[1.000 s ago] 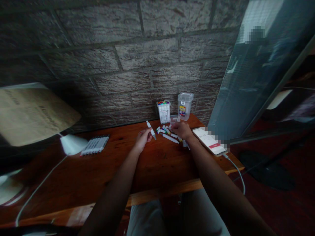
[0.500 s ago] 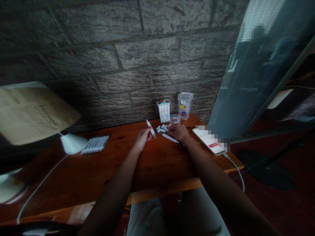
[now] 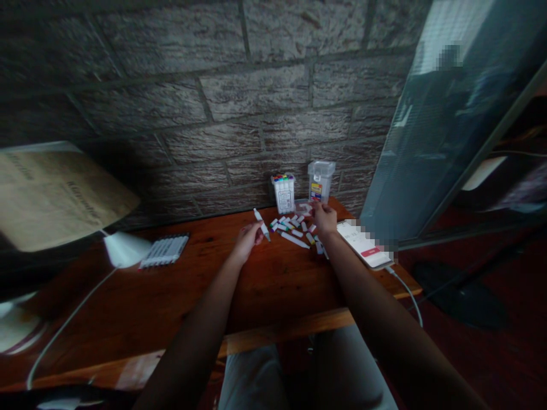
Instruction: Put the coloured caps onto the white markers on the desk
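My left hand [image 3: 249,240] is closed around a white marker [image 3: 260,222], which tilts with its dark tip down toward the table. Pinched together, the fingers of my right hand [image 3: 325,216] are above the right side of the marker caps [image 3: 292,222]; whatever they hold, if anything, is too small to make out. Several white caps with coloured ends lie scattered between my hands. In front of them lies a second white marker [image 3: 294,240]. Just left of my right fingers is a low clear plastic piece [image 3: 302,209].
Against the brick wall stand a box of markers [image 3: 284,193] and a clear lidded container [image 3: 321,177]. A row of markers [image 3: 166,250] lies at the left, beside a lamp [image 3: 64,196]. A phone [image 3: 363,245] with a charging cable [image 3: 412,296] lies at the right.
My right hand has moved up and to the right, off the caps, uncovering more of them. The left hand and its marker have stayed in place.
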Available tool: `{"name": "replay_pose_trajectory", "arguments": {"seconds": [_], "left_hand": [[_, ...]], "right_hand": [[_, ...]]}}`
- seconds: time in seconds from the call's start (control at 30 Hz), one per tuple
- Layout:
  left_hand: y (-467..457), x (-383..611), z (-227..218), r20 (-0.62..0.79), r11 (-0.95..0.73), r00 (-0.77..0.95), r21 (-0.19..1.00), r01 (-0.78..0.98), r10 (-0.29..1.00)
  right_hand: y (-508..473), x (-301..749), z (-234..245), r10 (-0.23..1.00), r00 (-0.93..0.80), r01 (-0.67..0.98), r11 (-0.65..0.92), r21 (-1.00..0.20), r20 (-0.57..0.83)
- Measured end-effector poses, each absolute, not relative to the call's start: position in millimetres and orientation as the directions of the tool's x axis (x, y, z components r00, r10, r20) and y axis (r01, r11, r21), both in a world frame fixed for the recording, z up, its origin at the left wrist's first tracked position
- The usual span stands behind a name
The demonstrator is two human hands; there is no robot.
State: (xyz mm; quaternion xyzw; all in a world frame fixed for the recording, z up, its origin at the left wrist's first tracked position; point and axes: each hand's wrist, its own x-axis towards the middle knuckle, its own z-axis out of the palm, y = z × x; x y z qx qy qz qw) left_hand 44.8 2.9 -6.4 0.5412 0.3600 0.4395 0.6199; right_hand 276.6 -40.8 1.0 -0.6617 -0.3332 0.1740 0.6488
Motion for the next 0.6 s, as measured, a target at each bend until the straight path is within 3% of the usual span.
{"name": "replay_pose_trajectory", "arguments": {"seconds": [0.2,0.4,0.6], "left_hand": [[3.1,45.1,-6.5,0.029,0.027,0.352,0.988,-0.154,0.936],[1.5,45.7,-4.2,0.011,0.039,0.346,0.990,-0.138,0.938],[2.4,46.0,-4.3,0.013,0.035,0.346,0.991,-0.131,0.938]], "right_hand": [[-50.5,264.5,7.1,0.769,0.603,0.413,-0.075,-0.908,0.211],[-61.2,250.8,13.5,0.861,0.447,0.742,-0.205,-0.638,0.243],[-64.4,250.0,16.3,0.880,0.448,0.789,-0.307,-0.532,0.157]]}}
